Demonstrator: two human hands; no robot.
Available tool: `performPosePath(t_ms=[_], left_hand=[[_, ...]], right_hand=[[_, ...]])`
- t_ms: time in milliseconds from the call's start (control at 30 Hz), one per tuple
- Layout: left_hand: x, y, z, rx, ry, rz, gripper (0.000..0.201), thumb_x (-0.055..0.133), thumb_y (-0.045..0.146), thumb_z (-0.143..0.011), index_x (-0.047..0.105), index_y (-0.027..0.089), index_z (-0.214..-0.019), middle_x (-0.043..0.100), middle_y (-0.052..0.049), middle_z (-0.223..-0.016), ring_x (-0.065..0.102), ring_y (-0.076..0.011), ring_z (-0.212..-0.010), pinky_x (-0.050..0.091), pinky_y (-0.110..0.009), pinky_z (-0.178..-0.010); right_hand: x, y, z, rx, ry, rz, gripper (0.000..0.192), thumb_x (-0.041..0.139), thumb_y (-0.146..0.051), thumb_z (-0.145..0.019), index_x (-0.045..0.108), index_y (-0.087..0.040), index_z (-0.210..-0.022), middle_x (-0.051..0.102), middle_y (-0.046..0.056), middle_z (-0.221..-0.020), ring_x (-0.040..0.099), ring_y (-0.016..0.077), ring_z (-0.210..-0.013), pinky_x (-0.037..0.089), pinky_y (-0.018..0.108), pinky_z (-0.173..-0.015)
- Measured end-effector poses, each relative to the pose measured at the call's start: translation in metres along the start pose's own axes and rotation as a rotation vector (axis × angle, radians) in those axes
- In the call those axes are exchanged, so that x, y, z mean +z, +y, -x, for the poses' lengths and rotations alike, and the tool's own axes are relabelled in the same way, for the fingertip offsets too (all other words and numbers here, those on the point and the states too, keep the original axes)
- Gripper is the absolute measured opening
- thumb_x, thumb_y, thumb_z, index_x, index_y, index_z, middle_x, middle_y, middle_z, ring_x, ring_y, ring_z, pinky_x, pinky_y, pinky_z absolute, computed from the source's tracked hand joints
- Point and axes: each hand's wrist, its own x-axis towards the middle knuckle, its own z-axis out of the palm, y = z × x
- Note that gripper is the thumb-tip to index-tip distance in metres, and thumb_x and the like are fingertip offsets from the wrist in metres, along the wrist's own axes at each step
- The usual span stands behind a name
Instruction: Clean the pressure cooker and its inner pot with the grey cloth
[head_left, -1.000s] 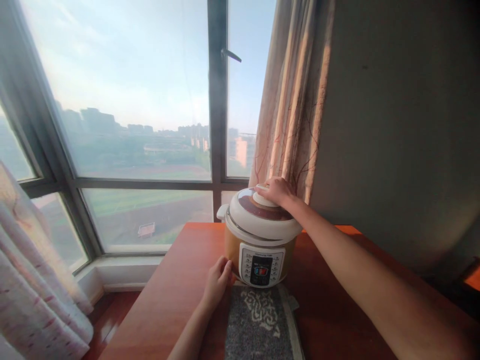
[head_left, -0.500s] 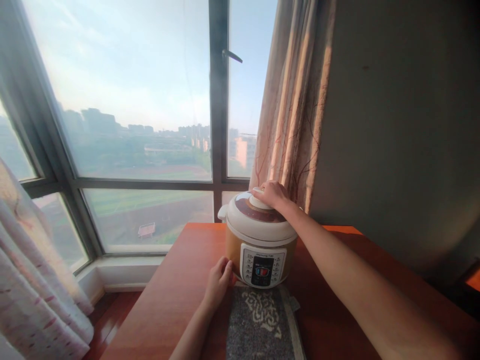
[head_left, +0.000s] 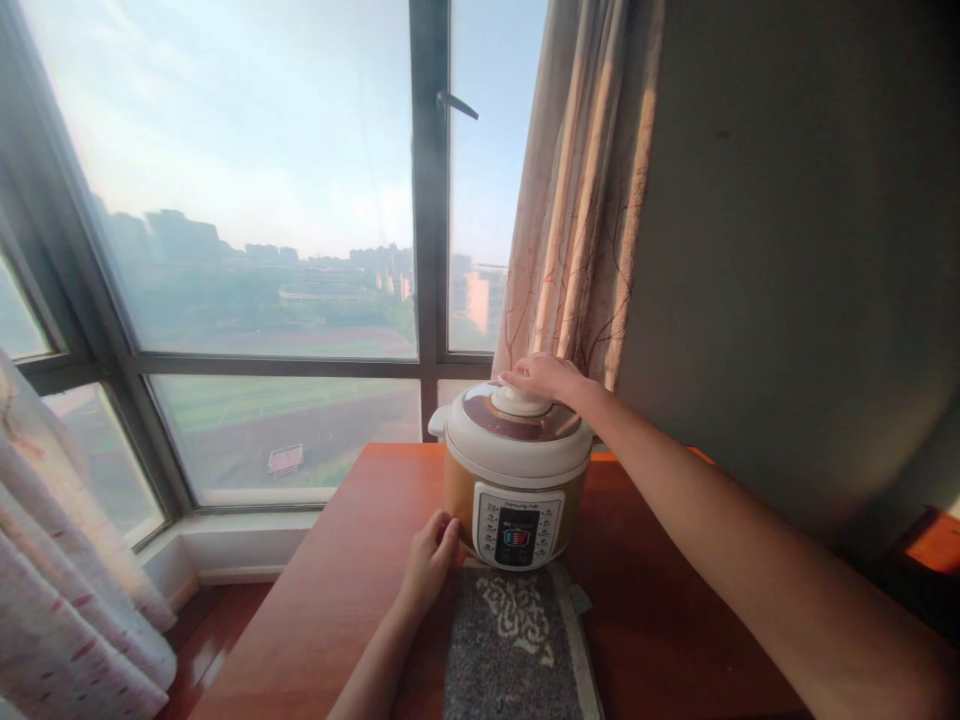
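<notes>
A white and gold electric pressure cooker (head_left: 458,480) stands upright on the table, its control panel (head_left: 519,527) facing me. On top sits its white lid with a shiny brown centre and a white knob (head_left: 517,402). My right hand (head_left: 546,378) reaches over from the right, fingers closed around the knob. Low on the cooker's left side, my left hand (head_left: 433,553) rests with curled fingers against the base; some fingertips are hidden. A grey cloth with a cream pattern (head_left: 510,650) lies in front of the cooker, its far edge close to or under the base.
The cooker stands toward the far end of a reddish-brown wooden table (head_left: 322,580). Behind it are a large framed window (head_left: 277,362) and a beige curtain (head_left: 577,200). Another curtain (head_left: 67,580) hangs at the left, and a dark wall (head_left: 772,250) rises at the right.
The view has shifted slightly, so everything sits a little further left. My right hand has risen slightly on the knob, showing more of it. My left hand stays at the base.
</notes>
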Motion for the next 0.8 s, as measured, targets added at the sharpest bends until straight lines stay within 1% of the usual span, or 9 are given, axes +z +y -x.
performPosePath(t_ms=[100, 200, 267, 333, 467, 533, 600, 700, 800], left_hand=[[0.000, 0.002, 0.000, 0.000, -0.004, -0.012, 0.038, 0.048, 0.055, -0.094, 0.049, 0.022, -0.073, 0.058, 0.002, -0.059, 0.055, -0.0160, -0.056, 0.041, -0.026, -0.055], [0.000, 0.003, 0.001, 0.012, -0.006, -0.015, 0.039, 0.047, 0.055, -0.094, 0.049, 0.023, -0.073, 0.058, 0.003, -0.058, 0.056, -0.0161, -0.055, 0.042, -0.026, -0.057], [-0.001, 0.004, 0.001, 0.021, -0.003, -0.024, 0.039, 0.047, 0.055, -0.094, 0.049, 0.023, -0.072, 0.057, 0.003, -0.058, 0.055, -0.0162, -0.055, 0.042, -0.026, -0.057], [-0.002, 0.007, 0.002, 0.023, 0.006, -0.041, 0.040, 0.047, 0.055, -0.093, 0.050, 0.023, -0.071, 0.057, 0.002, -0.058, 0.056, -0.0164, -0.056, 0.042, -0.026, -0.058], [-0.004, 0.010, 0.003, 0.042, 0.034, -0.082, 0.043, 0.047, 0.056, -0.093, 0.051, 0.023, -0.068, 0.057, 0.002, -0.058, 0.055, -0.0166, -0.057, 0.041, -0.027, -0.059], [-0.004, 0.011, 0.003, 0.056, 0.060, -0.097, 0.044, 0.047, 0.059, -0.092, 0.053, 0.022, -0.067, 0.058, 0.001, -0.058, 0.056, -0.0167, -0.057, 0.041, -0.027, -0.059], [-0.005, 0.011, 0.002, 0.051, 0.097, -0.092, 0.047, 0.048, 0.062, -0.091, 0.054, 0.022, -0.066, 0.057, 0.001, -0.057, 0.056, -0.0169, -0.056, 0.041, -0.027, -0.059], [-0.006, 0.015, 0.002, 0.002, 0.144, -0.054, 0.049, 0.049, 0.064, -0.089, 0.053, 0.022, -0.064, 0.057, 0.001, -0.056, 0.057, -0.0180, -0.057, 0.045, -0.029, -0.060], [-0.009, 0.019, 0.000, -0.044, 0.192, -0.038, 0.047, 0.052, 0.066, -0.086, 0.060, 0.022, -0.073, 0.064, -0.002, -0.066, 0.064, -0.0224, -0.068, 0.050, -0.032, -0.065]], right_hand=[[-0.012, 0.021, 0.007, -0.012, 0.021, 0.000, 0.051, 0.045, -0.063, -0.095, 0.077, -0.024, -0.103, 0.076, 0.011, -0.110, 0.068, 0.0274, -0.101, 0.047, 0.031, -0.080], [-0.004, 0.048, 0.023, -0.027, 0.090, -0.077, 0.041, 0.048, -0.053, -0.097, 0.076, -0.023, -0.103, 0.076, 0.008, -0.107, 0.068, 0.0233, -0.098, 0.046, 0.028, -0.082], [0.012, 0.066, 0.038, -0.027, 0.156, -0.178, 0.036, 0.049, -0.046, -0.097, 0.075, -0.022, -0.103, 0.075, 0.009, -0.106, 0.067, 0.0221, -0.097, 0.047, 0.028, -0.084], [0.035, 0.082, 0.055, 0.006, 0.236, -0.301, 0.035, 0.052, -0.044, -0.094, 0.073, -0.020, -0.110, 0.074, 0.010, -0.110, 0.067, 0.0226, -0.097, 0.049, 0.031, -0.087], [0.083, 0.104, 0.093, 0.187, 0.470, -0.604, 0.046, 0.059, -0.046, -0.087, 0.067, -0.017, -0.122, 0.066, 0.014, -0.129, 0.063, 0.0271, -0.115, 0.046, 0.040, -0.103], [0.106, 0.107, 0.112, 0.333, 0.546, -0.810, 0.053, 0.061, -0.053, -0.084, 0.065, -0.017, -0.123, 0.066, 0.014, -0.129, 0.064, 0.0284, -0.115, 0.047, 0.042, -0.104], [0.129, 0.104, 0.132, 0.460, 0.565, -1.010, 0.056, 0.063, -0.058, -0.081, 0.065, -0.019, -0.122, 0.069, 0.012, -0.124, 0.065, 0.0283, -0.114, 0.047, 0.043, -0.105], [0.164, 0.090, 0.161, 0.594, 0.526, -1.291, 0.058, 0.070, -0.062, -0.076, 0.065, -0.024, -0.120, 0.071, 0.008, -0.124, 0.066, 0.0287, -0.116, 0.050, 0.042, -0.103], [0.196, 0.070, 0.183, 0.654, 0.463, -1.465, 0.059, 0.072, -0.065, -0.074, 0.066, -0.028, -0.120, 0.067, 0.006, -0.132, 0.062, 0.0310, -0.124, 0.056, 0.044, -0.098]])
